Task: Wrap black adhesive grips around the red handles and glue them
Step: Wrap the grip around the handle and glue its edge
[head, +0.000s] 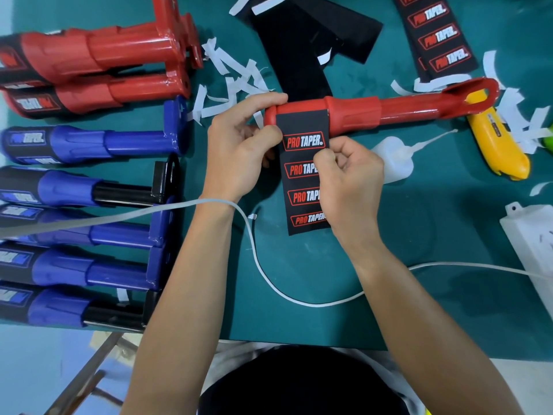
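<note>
Red handle (353, 110) lies across the middle of the green mat (329, 295), long axis left-right. Its butt end is at my hands and its eye end points to the mat's right edge. Black grip strip (300, 187) has its top edge on the butt and runs square off it toward the near edge, so I judge the wrap rolls about the handle axis. Left hand (236, 151) is curled round the butt end, nearer the handle. Right hand (350, 175) pinches the strip's right edge, partway down. Only container: glue bottle (395, 157) just right of the right hand, fill not readable. Yellow knife (496, 142) lies beyond.
</note>
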A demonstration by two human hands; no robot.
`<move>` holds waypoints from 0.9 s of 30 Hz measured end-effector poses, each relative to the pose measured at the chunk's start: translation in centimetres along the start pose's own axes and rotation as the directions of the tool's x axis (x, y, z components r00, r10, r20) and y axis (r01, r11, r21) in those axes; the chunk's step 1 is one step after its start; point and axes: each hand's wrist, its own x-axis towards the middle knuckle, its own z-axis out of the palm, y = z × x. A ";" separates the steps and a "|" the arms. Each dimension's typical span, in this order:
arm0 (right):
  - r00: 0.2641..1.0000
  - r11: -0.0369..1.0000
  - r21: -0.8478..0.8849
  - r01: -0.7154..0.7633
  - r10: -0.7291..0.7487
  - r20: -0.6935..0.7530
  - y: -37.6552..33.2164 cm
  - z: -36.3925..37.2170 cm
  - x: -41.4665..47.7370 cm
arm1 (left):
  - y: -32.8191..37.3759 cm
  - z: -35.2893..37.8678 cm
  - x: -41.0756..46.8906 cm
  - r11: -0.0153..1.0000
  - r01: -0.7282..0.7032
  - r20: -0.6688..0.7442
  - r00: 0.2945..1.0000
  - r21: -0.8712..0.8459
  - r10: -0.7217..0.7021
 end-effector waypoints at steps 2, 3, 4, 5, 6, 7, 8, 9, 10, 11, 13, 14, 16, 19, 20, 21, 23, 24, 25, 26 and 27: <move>1.000 1.000 0.001 0.001 -0.001 0.003 0.0 0.0 0.0 | 0.1 0.1 0.0 1.000 0.003 -0.025 1.000 0.016 -0.003; 1.000 1.000 0.000 0.001 -0.001 0.004 0.0 0.0 0.0 | 0.2 0.2 0.0 1.000 0.004 -0.034 0.999 0.020 -0.003; 1.000 1.000 0.000 0.000 0.000 0.003 0.0 0.0 0.0 | 0.2 0.2 -0.1 1.000 0.002 -0.039 0.999 0.021 -0.002; 1.000 1.000 0.000 -0.001 0.001 0.001 0.0 0.0 0.0 | 0.2 0.3 -0.1 1.000 0.001 -0.041 0.999 0.022 0.000; 1.000 1.000 0.002 0.000 0.000 0.000 0.0 0.0 0.0 | 0.2 0.3 0.0 1.000 -0.002 -0.040 0.999 0.023 0.003; 1.000 1.000 0.004 0.002 -0.002 0.000 0.0 0.0 0.0 | 0.2 0.2 0.0 1.000 -0.005 -0.039 0.999 0.023 0.006; 1.000 1.000 0.004 0.003 -0.003 0.000 0.0 0.0 0.0 | 0.1 0.2 0.0 1.000 -0.009 -0.036 0.999 0.022 0.010; 1.000 1.000 0.004 0.001 -0.001 -0.001 0.0 0.0 0.1 | 0.1 0.2 0.0 1.000 -0.013 -0.031 0.999 0.018 0.013; 1.000 1.000 0.004 -0.002 0.002 -0.003 0.0 0.0 0.1 | 0.0 0.2 0.0 1.000 -0.015 -0.028 0.999 0.015 0.015; 1.000 1.000 0.005 -0.006 0.006 -0.004 0.0 0.0 0.1 | 0.0 0.2 0.0 1.000 -0.015 -0.026 1.000 0.014 0.015; 1.000 1.000 0.008 -0.016 0.016 -0.003 0.1 0.0 0.1 | 0.0 0.2 0.0 1.000 -0.012 -0.029 1.000 0.015 0.013; 1.000 1.000 0.008 -0.020 0.020 -0.002 0.1 0.0 0.2 | 0.0 0.2 0.0 1.000 -0.011 -0.033 0.999 0.017 0.012; 1.000 1.000 0.007 -0.027 0.027 -0.001 0.1 0.0 0.2 | 0.1 0.3 0.1 1.000 -0.007 -0.049 0.999 0.026 0.009; 1.000 1.000 0.003 -0.030 0.030 0.002 0.0 -0.1 0.2 | 0.2 0.5 0.0 0.999 0.003 -0.078 0.997 0.034 -0.001; 0.999 0.999 0.003 -0.032 0.032 0.004 0.0 -0.1 0.1 | 0.3 0.6 -0.1 0.999 0.006 -0.086 0.996 0.034 -0.003; 0.999 0.999 0.005 -0.034 0.034 0.005 -0.1 -0.1 0.1 | 0.4 0.6 -0.1 0.999 0.008 -0.095 0.995 0.035 -0.005; 0.999 0.999 0.009 -0.037 0.037 0.006 -0.1 -0.1 0.1 | 0.5 0.8 -0.2 0.999 0.009 -0.114 0.993 0.044 -0.004; 0.999 0.999 0.012 -0.038 0.038 0.006 -0.1 -0.2 0.1 | 0.6 0.9 -0.2 0.998 0.005 -0.125 0.992 0.057 0.002; 0.999 0.999 0.014 -0.038 0.038 0.007 -0.2 -0.2 0.1 | 0.7 1.1 -0.2 0.997 -0.002 -0.137 0.991 0.077 0.013; 0.999 0.999 0.014 -0.037 0.037 0.009 -0.2 -0.2 0.1 | 0.7 1.2 -0.1 0.995 -0.010 -0.149 0.988 0.100 0.025; 0.999 0.999 0.012 -0.034 0.034 0.011 -0.2 -0.2 0.1 | 0.6 1.4 -0.1 0.993 -0.016 -0.162 0.986 0.120 0.036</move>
